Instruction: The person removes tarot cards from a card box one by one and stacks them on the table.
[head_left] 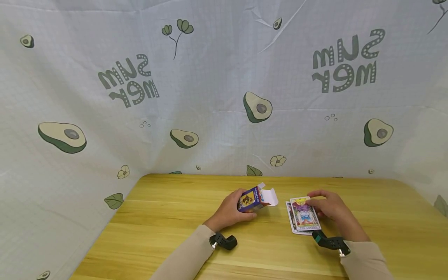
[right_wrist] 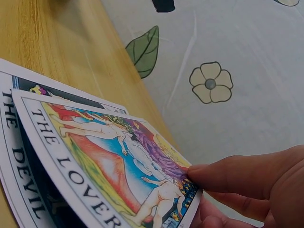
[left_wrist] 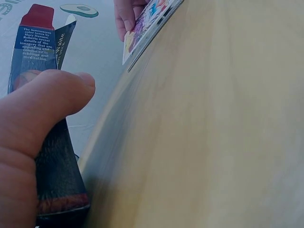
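My left hand (head_left: 227, 210) grips an upright-tilted purple and yellow tarot card box (head_left: 247, 199), its white end flap (head_left: 269, 196) standing open toward the right. In the left wrist view the thumb lies across the box's dark narrow side, which carries printed text. To the right, my right hand (head_left: 332, 208) pinches a tarot card (right_wrist: 118, 161) marked "THE LOVERS" by its far corner. Beneath it lies another card (right_wrist: 16, 156) reading "THE DEVIL", offset to the left. The right wrist view shows a gap between the two cards at their near end.
The wooden table (head_left: 168, 225) runs back to a pale curtain (head_left: 217, 77) printed with avocados, leaves and mirrored lettering. Black straps with small wrist-worn devices (head_left: 225, 242) sit on both wrists, near the beige sleeves (head_left: 189, 252).
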The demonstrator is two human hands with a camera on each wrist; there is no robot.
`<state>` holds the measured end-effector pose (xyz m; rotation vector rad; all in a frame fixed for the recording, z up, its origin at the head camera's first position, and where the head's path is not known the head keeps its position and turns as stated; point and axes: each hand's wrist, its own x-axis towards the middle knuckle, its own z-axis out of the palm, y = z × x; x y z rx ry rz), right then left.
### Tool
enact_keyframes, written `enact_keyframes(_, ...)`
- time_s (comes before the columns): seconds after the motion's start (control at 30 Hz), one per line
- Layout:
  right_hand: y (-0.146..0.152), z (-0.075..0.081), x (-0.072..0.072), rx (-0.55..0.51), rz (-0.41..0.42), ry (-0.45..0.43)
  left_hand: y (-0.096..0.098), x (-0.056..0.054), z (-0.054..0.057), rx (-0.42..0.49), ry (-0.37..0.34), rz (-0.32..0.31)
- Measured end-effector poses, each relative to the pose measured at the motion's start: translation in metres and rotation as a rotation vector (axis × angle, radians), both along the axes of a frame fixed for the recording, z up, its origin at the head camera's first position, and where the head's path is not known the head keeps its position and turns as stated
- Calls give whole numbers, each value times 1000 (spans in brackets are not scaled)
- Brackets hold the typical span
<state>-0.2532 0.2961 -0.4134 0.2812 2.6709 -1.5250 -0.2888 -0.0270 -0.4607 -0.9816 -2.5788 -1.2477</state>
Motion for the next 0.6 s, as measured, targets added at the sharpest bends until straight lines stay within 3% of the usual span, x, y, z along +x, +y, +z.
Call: enact_keyframes(0.6,-4,-3,1,14,9,-13,0,0,0,3,1,-1)
